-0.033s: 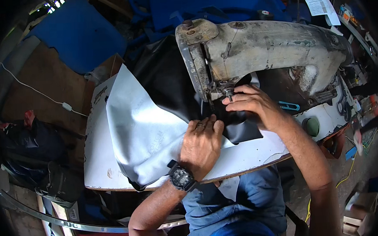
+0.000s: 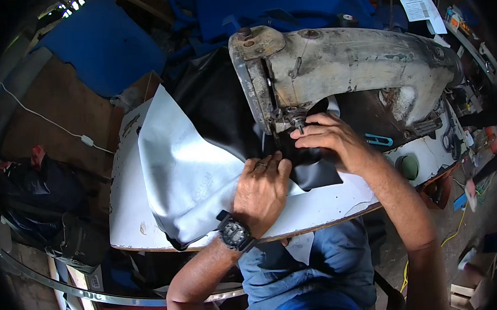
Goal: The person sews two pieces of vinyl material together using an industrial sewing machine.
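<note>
A black leatherette sheet (image 2: 213,108) with a silvery-white underside (image 2: 183,171) lies folded under the needle area of a worn grey sewing machine (image 2: 346,62). My left hand (image 2: 261,191), wearing a watch, is closed on the black material just in front of the presser foot, fingers drawn together and thumb alongside. Beside the needle bar, on its right, my right hand (image 2: 340,145) is open, index and middle fingers stretched out over the same sheet. Its thumb is hidden. The needle tip and the seam cannot be made out.
The white tabletop (image 2: 131,209) has a chipped edge. Right of my right hand lie a teal cutter (image 2: 379,140), a round green object (image 2: 408,167) and scissors (image 2: 450,138). Blue material (image 2: 100,47) and dark bags (image 2: 41,192) flank the table.
</note>
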A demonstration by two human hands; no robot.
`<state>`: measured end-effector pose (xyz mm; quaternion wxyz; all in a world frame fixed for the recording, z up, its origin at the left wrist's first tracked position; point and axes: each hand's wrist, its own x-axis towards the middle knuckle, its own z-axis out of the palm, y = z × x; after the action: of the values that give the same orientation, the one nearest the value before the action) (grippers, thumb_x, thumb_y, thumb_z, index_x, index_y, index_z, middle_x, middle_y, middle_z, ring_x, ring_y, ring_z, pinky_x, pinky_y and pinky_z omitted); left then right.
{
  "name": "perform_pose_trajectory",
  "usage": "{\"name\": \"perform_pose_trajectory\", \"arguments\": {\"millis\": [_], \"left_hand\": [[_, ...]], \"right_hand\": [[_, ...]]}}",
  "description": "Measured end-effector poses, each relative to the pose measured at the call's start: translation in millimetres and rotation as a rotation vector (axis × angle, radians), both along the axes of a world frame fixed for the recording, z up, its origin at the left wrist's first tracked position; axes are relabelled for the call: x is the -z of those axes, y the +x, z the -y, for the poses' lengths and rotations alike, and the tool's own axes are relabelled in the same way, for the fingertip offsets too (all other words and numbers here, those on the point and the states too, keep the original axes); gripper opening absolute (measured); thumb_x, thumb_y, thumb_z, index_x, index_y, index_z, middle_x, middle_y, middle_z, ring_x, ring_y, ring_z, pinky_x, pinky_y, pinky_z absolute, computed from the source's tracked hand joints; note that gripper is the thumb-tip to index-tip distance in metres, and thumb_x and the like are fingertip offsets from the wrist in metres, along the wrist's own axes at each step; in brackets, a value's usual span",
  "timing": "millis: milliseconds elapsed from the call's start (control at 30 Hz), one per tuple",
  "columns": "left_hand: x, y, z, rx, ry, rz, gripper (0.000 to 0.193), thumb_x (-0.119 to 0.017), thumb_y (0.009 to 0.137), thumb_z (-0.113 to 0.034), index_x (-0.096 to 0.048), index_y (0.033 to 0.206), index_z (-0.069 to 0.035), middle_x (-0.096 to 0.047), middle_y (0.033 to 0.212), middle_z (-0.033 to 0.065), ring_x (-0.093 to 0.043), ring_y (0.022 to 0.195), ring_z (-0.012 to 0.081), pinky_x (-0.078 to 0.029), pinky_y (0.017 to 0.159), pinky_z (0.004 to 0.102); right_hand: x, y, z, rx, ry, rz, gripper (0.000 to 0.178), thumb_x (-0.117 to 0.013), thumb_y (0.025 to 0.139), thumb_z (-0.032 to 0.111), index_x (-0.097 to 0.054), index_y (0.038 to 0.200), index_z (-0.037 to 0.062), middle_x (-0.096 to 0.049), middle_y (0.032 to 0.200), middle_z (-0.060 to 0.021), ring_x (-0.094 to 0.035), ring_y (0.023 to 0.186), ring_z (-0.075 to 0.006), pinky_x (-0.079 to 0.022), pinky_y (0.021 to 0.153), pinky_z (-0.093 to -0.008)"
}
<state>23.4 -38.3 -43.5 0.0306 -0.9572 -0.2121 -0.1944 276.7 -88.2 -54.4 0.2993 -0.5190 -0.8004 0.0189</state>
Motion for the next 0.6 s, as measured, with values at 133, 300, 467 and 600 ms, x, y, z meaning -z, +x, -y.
{"name": "perform_pose_trajectory", "arguments": {"millis": [133, 300, 467, 600], "left_hand": [[-5.7, -10.7, -5.9, 0.048, -0.024, -0.025, 0.040, -0.069, 0.077, 0.001, -0.066, 0.118, 0.000, -0.075, 0.131, 0.0208, -0.074, 0.115, 0.0318, -0.051, 0.108, 0.0452], [-5.4, -8.1, 6.7, -0.005, -0.071, -0.006, 0.049, -0.070, 0.070, 0.004, -0.067, 0.119, 0.001, -0.075, 0.132, 0.0200, -0.074, 0.117, 0.0323, -0.050, 0.111, 0.0455], [-6.6, -3.2, 10.1, -0.031, -0.074, -0.004, 0.047, -0.069, 0.072, 0.004, -0.067, 0.119, 0.002, -0.075, 0.131, 0.0218, -0.074, 0.117, 0.0326, -0.048, 0.113, 0.0458], [-6.2, -1.3, 12.8, -0.050, -0.078, -0.013, 0.046, -0.068, 0.074, 0.004, -0.067, 0.120, 0.003, -0.074, 0.131, 0.0236, -0.073, 0.120, 0.0324, -0.047, 0.114, 0.0457]], "right_hand": [[1.0, -1.9, 1.3, -0.009, -0.003, 0.044, 0.054, -0.089, 0.067, -0.002, -0.080, 0.118, 0.0107, -0.074, 0.139, -0.0014, -0.059, 0.137, -0.0312, -0.050, 0.116, -0.0462], [-5.0, 0.4, 2.2, 0.002, -0.021, 0.061, 0.053, -0.089, 0.067, 0.000, -0.080, 0.118, 0.0110, -0.073, 0.139, -0.0006, -0.058, 0.138, -0.0304, -0.050, 0.116, -0.0468], [-5.7, -0.6, 1.1, 0.012, -0.026, 0.033, 0.051, -0.088, 0.068, -0.001, -0.081, 0.117, 0.0109, -0.074, 0.139, -0.0003, -0.059, 0.137, -0.0302, -0.050, 0.116, -0.0463], [-6.0, 0.1, 1.5, 0.012, -0.023, 0.040, 0.052, -0.088, 0.068, -0.002, -0.081, 0.117, 0.0107, -0.074, 0.139, -0.0001, -0.059, 0.137, -0.0301, -0.051, 0.116, -0.0462]]}}
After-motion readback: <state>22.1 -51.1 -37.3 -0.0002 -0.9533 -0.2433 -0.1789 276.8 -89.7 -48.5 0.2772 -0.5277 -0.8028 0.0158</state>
